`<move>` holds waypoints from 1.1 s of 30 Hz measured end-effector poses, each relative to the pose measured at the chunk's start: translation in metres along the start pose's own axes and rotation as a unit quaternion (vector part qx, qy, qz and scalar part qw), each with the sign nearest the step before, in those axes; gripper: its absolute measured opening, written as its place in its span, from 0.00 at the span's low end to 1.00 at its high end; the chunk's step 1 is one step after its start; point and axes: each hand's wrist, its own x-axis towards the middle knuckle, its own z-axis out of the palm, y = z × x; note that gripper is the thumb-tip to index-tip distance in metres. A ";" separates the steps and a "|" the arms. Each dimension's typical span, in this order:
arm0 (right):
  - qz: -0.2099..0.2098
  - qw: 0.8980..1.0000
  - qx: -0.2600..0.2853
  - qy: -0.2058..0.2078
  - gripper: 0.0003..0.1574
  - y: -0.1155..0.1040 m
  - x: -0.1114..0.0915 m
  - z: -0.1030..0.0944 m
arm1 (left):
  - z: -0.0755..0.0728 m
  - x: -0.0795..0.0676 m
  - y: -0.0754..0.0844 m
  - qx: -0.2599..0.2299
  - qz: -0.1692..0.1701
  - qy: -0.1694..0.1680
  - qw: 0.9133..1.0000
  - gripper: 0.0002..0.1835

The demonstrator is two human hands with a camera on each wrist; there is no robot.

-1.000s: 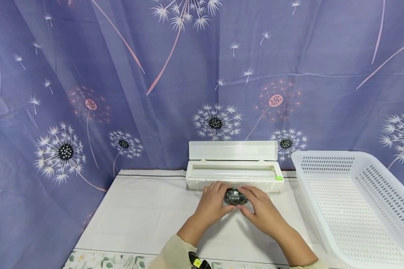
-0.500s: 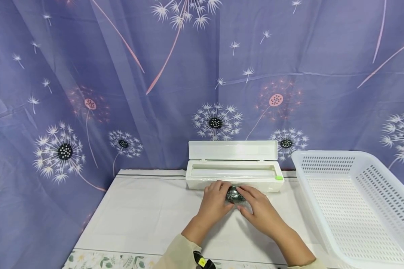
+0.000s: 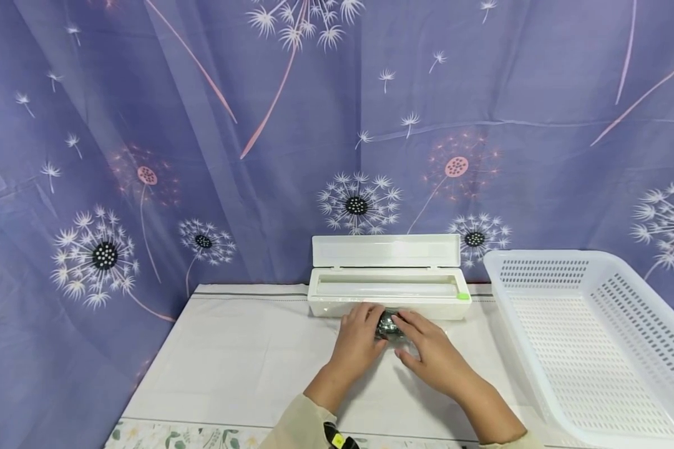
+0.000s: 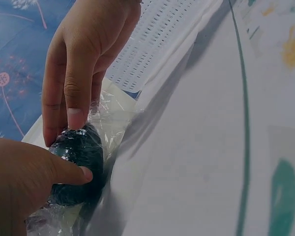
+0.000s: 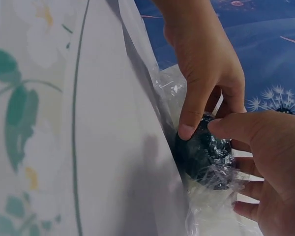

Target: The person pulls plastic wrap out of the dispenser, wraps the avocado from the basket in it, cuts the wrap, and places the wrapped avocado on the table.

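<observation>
A dark green, rounded, glossy thing point(image 3: 389, 324) wrapped in clear cling film point(image 5: 199, 204) lies at the front of the white cling film dispenser point(image 3: 390, 305). Its kind is hidden by the film. My left hand point(image 3: 358, 340) holds its left end, and in the left wrist view the left thumb point(image 4: 81, 173) lies across it. On the right end, the fingers of my right hand point(image 3: 435, 355) curve round the wrapped thing and its film. Loose crinkled film spreads out beyond both ends in the wrist views.
The dispenser's lid point(image 3: 386, 251) stands raised, with a white roll inside and a green slider at its right end. To the right is a large white perforated basket point(image 3: 517, 349). A purple dandelion curtain point(image 3: 258, 206) hangs behind the white tablecloth point(image 3: 224, 355).
Both hands stay around the wrapped thing. It has turned or shifted slightly between them, and the left hand has moved a little forward and right. The head view has shifted slightly.
</observation>
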 end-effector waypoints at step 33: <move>0.114 0.965 0.081 0.222 0.20 0.031 0.007 -0.017 | -0.013 0.001 0.010 -0.038 -0.001 0.029 0.999 0.28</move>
